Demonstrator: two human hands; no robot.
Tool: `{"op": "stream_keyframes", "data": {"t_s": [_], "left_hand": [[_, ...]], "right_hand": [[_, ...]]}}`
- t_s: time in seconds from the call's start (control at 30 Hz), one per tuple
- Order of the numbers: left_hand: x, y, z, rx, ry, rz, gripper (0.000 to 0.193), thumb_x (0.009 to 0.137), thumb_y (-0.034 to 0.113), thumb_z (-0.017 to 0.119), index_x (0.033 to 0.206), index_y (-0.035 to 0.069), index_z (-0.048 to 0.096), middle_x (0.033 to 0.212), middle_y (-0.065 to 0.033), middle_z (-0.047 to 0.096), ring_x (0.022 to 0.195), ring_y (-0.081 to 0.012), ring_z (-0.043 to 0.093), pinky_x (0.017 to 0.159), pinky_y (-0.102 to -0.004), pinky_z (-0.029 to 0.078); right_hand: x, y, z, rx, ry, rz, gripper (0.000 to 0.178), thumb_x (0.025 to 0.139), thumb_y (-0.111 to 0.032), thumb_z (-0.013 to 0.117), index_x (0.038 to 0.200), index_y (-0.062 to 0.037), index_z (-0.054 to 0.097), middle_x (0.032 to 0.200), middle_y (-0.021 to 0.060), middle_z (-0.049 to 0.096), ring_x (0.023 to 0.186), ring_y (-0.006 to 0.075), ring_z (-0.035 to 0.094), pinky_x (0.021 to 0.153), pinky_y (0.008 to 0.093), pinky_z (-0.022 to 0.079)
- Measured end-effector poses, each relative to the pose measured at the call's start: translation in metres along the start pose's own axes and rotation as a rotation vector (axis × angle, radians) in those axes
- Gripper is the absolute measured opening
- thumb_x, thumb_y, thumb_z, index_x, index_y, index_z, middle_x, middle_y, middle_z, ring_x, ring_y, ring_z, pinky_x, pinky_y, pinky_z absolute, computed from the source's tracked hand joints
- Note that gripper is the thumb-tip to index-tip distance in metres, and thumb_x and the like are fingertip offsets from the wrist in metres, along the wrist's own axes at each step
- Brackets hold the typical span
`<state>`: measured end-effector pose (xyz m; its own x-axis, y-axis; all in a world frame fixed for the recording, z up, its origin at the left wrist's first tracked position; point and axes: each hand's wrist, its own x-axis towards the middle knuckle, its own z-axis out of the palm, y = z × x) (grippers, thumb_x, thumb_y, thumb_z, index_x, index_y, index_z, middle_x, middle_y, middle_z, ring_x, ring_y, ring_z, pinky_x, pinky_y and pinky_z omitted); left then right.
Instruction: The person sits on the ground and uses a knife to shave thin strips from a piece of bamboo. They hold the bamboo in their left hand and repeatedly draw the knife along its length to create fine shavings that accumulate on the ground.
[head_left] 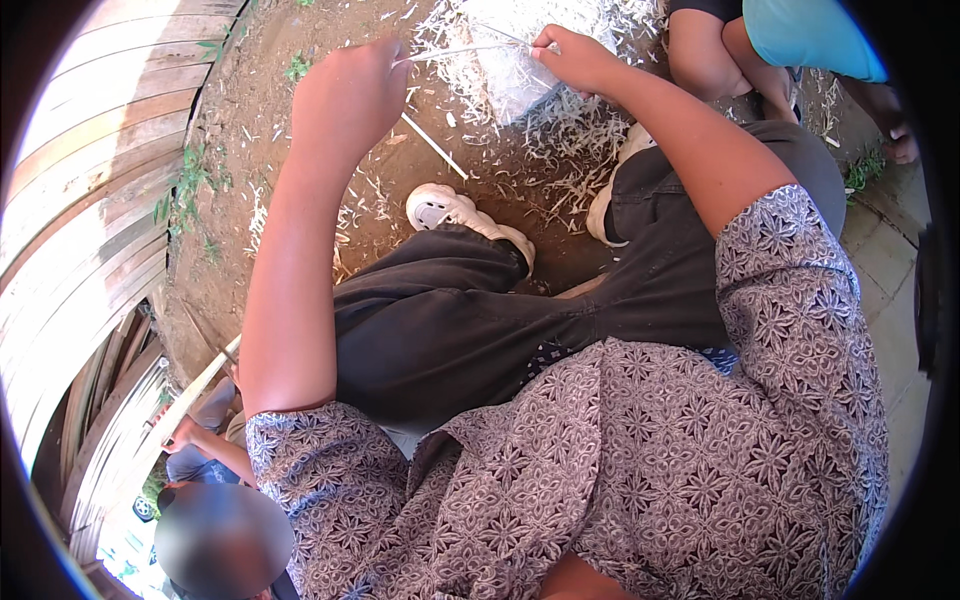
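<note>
Both my arms reach out past my knees over the ground. My left hand [350, 95] is closed in a fist, its back toward me, around one end of a thin pale strip [460, 50] that looks like split bamboo. The strip runs across to my right hand [578, 60], whose thumb and fingers pinch the other end. Below my left hand, a pale thin stick [437, 147] slants down toward my shoe; I cannot tell whether it lies on the ground or is held. The fingers of my left hand are mostly hidden.
Curled pale shavings [560, 130] lie over the dirt and around a whitish plastic sheet [515, 75]. A slatted wooden wall [110, 150] rises on the left. One person in a light blue garment [815, 35] sits at upper right; another, lower left, holds a long pale strip [190, 395].
</note>
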<state>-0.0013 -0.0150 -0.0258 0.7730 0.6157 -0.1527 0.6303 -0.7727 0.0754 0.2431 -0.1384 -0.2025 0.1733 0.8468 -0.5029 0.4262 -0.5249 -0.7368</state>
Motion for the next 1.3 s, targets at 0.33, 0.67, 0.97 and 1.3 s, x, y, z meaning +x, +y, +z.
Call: {"op": "stream_keyframes", "data": {"t_s": [0.33,0.67,0.97,1.3], "left_hand": [[-0.003,-0.018,-0.012,-0.087,0.195,0.021,0.018,0.101,0.022,0.058,0.111,0.014,0.071,0.094,-0.0151,0.070,0.084,-0.0361,0.068,0.074,-0.0448,0.053],[-0.008,-0.057,-0.008,-0.053,0.261,0.007,0.018,0.102,0.023,0.057,0.113,0.015,0.067,0.094,-0.0138,0.064,0.087,-0.0363,0.065,0.076,-0.0469,0.051],[-0.027,-0.052,-0.030,0.038,0.071,-0.107,0.036,0.098,0.037,0.059,0.107,0.004,0.070,0.104,-0.0231,0.071,0.096,-0.0387,0.069,0.083,-0.0466,0.054],[-0.032,-0.080,0.003,-0.346,0.129,-0.026,0.021,0.099,0.018,0.049,0.114,0.010,0.063,0.106,-0.0209,0.066,0.103,-0.0390,0.065,0.089,-0.0506,0.050]], "right_hand": [[0.009,-0.023,-0.005,0.139,-0.002,-0.100,0.036,0.098,-0.037,0.066,0.115,-0.0055,0.070,0.070,0.0026,0.058,0.048,0.0121,0.047,0.047,0.0299,0.043],[-0.007,-0.050,0.002,0.161,-0.174,-0.124,0.026,0.100,-0.026,0.066,0.117,-0.0074,0.071,0.063,-0.0050,0.053,0.046,0.0055,0.045,0.044,0.0256,0.039],[-0.024,-0.067,0.000,0.164,-0.272,-0.129,0.026,0.098,-0.030,0.071,0.111,-0.0079,0.069,0.065,-0.0051,0.051,0.048,0.0051,0.044,0.045,0.0244,0.037],[-0.046,-0.074,0.002,0.125,-0.265,-0.113,0.019,0.097,-0.027,0.071,0.101,-0.0093,0.067,0.066,-0.0055,0.052,0.050,0.0048,0.045,0.046,0.0237,0.038]]}}
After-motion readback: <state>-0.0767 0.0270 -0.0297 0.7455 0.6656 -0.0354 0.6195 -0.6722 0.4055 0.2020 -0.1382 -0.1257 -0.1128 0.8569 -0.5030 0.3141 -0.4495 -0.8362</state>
